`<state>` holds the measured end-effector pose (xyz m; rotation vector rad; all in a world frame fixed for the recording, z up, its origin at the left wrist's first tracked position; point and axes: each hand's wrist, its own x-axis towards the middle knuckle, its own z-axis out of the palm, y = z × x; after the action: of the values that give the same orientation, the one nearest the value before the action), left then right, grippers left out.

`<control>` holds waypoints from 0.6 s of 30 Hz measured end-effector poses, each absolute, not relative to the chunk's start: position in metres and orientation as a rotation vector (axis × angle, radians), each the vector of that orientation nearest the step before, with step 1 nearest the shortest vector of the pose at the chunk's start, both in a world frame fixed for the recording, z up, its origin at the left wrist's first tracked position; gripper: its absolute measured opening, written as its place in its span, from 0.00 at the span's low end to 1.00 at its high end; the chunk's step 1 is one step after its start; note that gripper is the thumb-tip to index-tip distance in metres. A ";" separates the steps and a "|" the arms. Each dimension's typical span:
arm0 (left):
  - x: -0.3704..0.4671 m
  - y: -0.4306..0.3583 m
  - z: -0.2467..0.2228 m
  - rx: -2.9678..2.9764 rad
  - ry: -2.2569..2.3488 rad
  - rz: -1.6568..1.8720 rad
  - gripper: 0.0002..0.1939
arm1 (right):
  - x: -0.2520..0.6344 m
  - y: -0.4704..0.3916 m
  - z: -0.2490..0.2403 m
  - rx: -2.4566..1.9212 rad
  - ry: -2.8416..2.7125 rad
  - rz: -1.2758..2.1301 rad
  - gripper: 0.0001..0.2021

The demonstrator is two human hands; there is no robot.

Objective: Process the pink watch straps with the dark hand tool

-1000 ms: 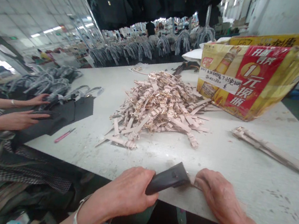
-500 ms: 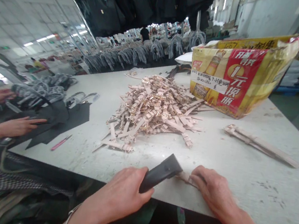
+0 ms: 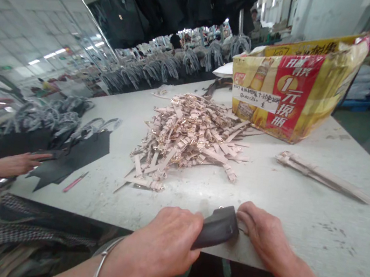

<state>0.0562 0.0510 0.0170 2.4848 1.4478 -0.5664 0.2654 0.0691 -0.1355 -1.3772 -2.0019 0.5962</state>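
My left hand (image 3: 169,235) is wrapped around a black handheld tool (image 3: 217,229) with a smooth, thick body; its exact kind does not show. The tool's blunt end reaches right up to the fingertips of my right hand (image 3: 262,229). That hand is closed in a pinch low over the table's front edge, on a beige strap that the tool now mostly hides. Beyond both hands lies a heap of beige buckle straps (image 3: 189,132) with gold-coloured metal parts. A bundle of similar straps (image 3: 322,175) rests farther right on the table.
A yellow and red carton (image 3: 288,94) stands behind the heap on the white table (image 3: 300,214). To the left are a pink-handled cutter (image 3: 75,181), black sheets (image 3: 86,155) and grey wrapped handles (image 3: 47,115). A co-worker's hand (image 3: 25,163) works there.
My left hand has moved right with the black tool, which now sits lower and against the right fingertips, covering the strap. The co-worker's far hand has risen slightly.
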 end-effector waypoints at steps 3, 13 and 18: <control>0.067 0.055 0.023 2.510 1.402 -0.596 0.08 | 0.264 0.070 -0.136 -1.382 -1.970 0.564 0.11; 0.085 0.081 0.033 2.488 1.360 -0.726 0.11 | 0.271 0.060 -0.132 -1.359 -1.964 0.487 0.08; 0.086 0.087 0.034 2.477 1.342 -0.778 0.11 | 0.281 0.056 -0.133 -1.316 -2.076 0.476 0.09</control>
<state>0.0856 0.0873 0.0335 2.4774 1.3419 -0.7782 0.2806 0.0559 -0.1334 -1.3159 -2.0758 0.4763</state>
